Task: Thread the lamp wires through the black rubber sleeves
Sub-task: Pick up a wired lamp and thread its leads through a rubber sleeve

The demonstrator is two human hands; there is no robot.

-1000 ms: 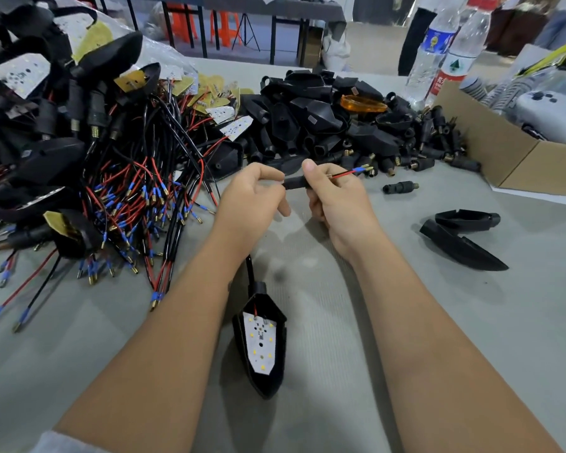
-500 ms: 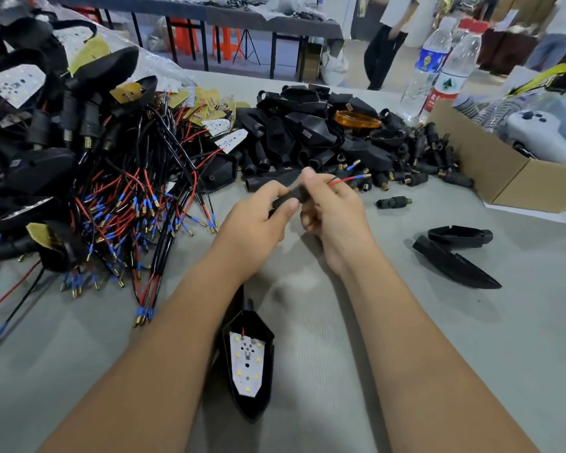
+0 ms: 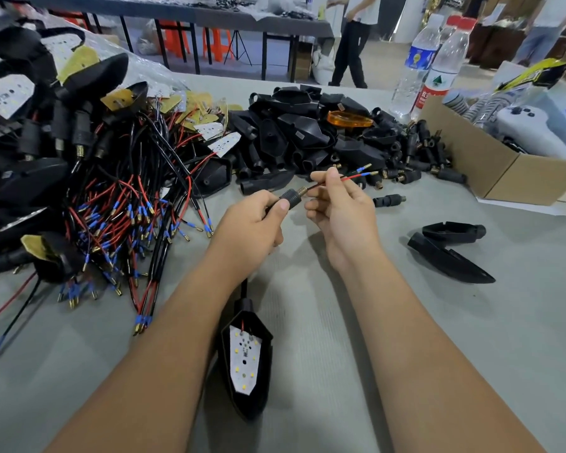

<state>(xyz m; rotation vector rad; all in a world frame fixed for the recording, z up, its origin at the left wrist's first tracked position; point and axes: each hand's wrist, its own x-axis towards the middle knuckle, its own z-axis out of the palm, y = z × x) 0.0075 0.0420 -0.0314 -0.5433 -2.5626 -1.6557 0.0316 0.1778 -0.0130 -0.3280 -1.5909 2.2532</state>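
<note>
Black ribbed rubber sleeve [image 3: 287, 198] sat pinched in the left hand [image 3: 254, 223], thumb on top, with a brass threaded end poking out toward the right. From that end the lamp wires [image 3: 343, 178], one red and one black, ran up to the right hand [image 3: 342, 207], whose grip was a pinch of thumb and forefinger on them just past the sleeve. Their blue-collared brass tips [image 3: 365, 168] stuck out beyond the fingers. Below the left wrist a black cable led down to a pointed lamp housing [image 3: 247, 361] lying on the grey tabletop [image 3: 471, 338], its white LED board facing up.

To the left lay a tangled heap of red and black wired lamps [image 3: 111, 197]. Behind the hands was a pile of empty black housings [image 3: 301, 135] with one amber lens [image 3: 348, 119] on top. A loose sleeve [image 3: 388, 200] lay just right of the hands, and two black housing shells [image 3: 451, 250] further right. A cardboard box [image 3: 490, 165] and two water bottles [image 3: 428, 63] stood at the far right.
</note>
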